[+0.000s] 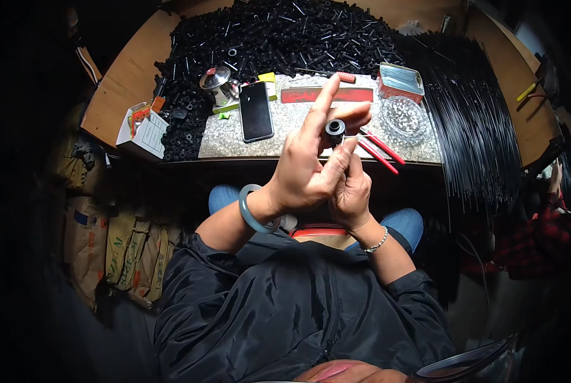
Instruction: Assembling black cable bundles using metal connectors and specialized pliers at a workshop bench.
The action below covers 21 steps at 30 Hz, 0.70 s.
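Observation:
My left hand (304,159), with a grey-green bangle at the wrist, grips a short black cylindrical part (335,127). Its round end with a hole faces up, and my index finger stretches past it. Close against it, my right hand (352,191) is closed, thumb and finger pinched by the part's side. A thin light-coloured pin (360,135) sticks out at those fingertips; its other end is hidden. Just right of my hands lie red-handled pliers (382,153), handles reaching over the table's front edge, jaws hidden behind my fingers.
Black parts (279,38) heap across the back; long black rods (477,121) hang over the right edge. A phone (256,112), lidded metal pot (218,83), glass dish (403,120), tin of thin pins (400,80) and white box (143,131) stand around. Another person's plaid sleeve (540,236) shows right.

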Tool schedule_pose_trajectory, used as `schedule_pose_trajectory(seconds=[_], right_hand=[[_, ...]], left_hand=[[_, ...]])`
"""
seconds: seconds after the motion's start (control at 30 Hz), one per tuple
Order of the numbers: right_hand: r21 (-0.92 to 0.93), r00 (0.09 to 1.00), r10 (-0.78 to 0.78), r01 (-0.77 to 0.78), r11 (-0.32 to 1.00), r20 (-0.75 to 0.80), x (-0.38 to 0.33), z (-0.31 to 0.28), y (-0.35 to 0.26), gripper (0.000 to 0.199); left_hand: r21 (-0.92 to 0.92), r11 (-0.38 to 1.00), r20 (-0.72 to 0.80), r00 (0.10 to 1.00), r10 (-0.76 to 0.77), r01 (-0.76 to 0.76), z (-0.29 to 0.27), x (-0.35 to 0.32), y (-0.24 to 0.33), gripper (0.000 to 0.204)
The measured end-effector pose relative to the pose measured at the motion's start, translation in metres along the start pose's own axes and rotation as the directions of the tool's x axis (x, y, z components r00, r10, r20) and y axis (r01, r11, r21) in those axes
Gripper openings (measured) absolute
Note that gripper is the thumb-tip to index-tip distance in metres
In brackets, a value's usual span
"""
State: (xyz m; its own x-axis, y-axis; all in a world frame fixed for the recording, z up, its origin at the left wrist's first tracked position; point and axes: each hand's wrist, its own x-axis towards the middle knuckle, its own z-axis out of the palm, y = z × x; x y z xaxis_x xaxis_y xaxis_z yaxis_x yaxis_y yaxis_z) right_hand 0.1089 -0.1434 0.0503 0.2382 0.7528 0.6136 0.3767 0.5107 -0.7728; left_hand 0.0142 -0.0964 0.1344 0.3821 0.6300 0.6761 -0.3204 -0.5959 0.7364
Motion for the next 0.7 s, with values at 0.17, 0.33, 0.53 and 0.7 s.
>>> schedule_pose_trajectory(seconds=[0.17, 0.33, 0.53, 0.7], right_hand=[[-0.015, 0.989, -0.124, 0.126, 0.992, 0.078, -0.004, 0.003, 0.004, 0.044], [-0.152, 0.943, 0.037, 0.015, 0.988, 0.331, 0.011, -0.045, -0.012, 0.049], [-0.503, 0.874, -0.454, 0.475, 0.722, 0.173, 0.051, -0.053, -0.071, 0.030], [-0.396, 0.905, -0.386, 0.426, 0.814, 0.180, 0.032, -0.052, -0.053, 0.009]], left_hand=[[-0.127, 0.905, 0.182, 0.907, -0.381, 0.406, 0.000, -0.004, 0.000, 0.030], [-0.054, 0.936, 0.031, 0.937, -0.347, 0.348, -0.004, 0.000, 0.017, 0.031], [0.173, 0.982, 0.081, 0.993, -0.085, 0.070, -0.002, -0.015, -0.007, 0.046], [0.235, 0.934, 0.009, 0.960, -0.281, 0.271, -0.013, -0.018, -0.003, 0.037]])
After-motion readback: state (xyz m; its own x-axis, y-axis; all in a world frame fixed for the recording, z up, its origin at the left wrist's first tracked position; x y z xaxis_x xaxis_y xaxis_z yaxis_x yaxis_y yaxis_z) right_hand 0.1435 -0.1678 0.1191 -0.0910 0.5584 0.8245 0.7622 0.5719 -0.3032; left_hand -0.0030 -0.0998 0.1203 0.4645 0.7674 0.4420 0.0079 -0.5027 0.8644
